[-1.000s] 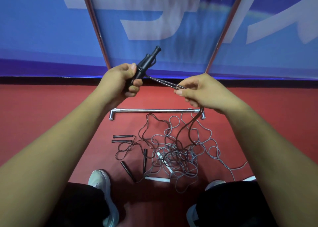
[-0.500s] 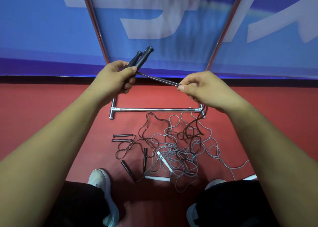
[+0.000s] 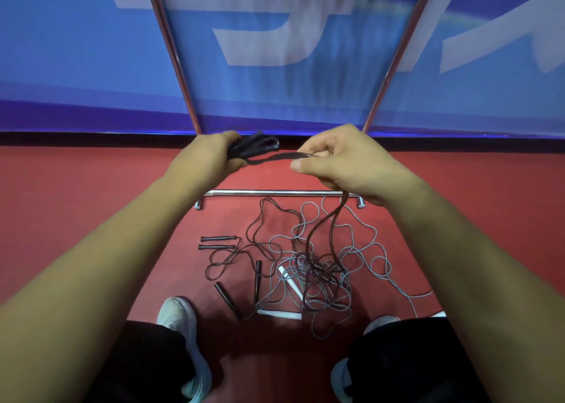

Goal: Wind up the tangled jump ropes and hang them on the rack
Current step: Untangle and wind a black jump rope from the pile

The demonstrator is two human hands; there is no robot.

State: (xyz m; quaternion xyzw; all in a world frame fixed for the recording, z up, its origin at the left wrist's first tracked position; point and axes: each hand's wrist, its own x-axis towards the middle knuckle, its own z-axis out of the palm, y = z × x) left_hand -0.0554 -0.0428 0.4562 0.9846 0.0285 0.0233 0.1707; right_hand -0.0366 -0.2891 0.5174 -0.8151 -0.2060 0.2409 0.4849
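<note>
Head view, person standing over a red floor [image 3: 91,203].

**Grips.** The left hand [image 3: 211,155] has its fingers curled fully round a pair of black handles [image 3: 256,147], held together. The right hand [image 3: 345,164] pinches the dark rope [image 3: 275,157] between thumb and fingers. The rope runs short and taut from the handles to that pinch. It then drops below the palm into the tangle [image 3: 318,274] on the floor.

**Step in hand.** Judged to be the winding of the first rope, barely begun: one small loop shows by the handles and most of the length lies below.

**Recommendation.**
- Hold the handles as one core.
- Feed the rope through the right-hand pinch under light tension.
- Lift slowly, so the dark strand slides free of the grey rope [image 3: 367,249] rather than hauling the pile up.
- If grey loops rise with it, pause and shake them off.

**Edges and room.**
- The rack's base bar [image 3: 275,192] lies on the floor just beyond the tangle.
- Its two uprights [image 3: 174,54] rise against the blue banner [image 3: 61,51], and both hands work between them.
- The rack's top is out of frame, so the hanging point cannot be told.
- Open floor extends to the left and right.
- The shoes [image 3: 180,314] stand just beside the pile, with loose black handles [image 3: 218,238] and white handles [image 3: 279,314] near the feet. This is a likely snag or trip point.
</note>
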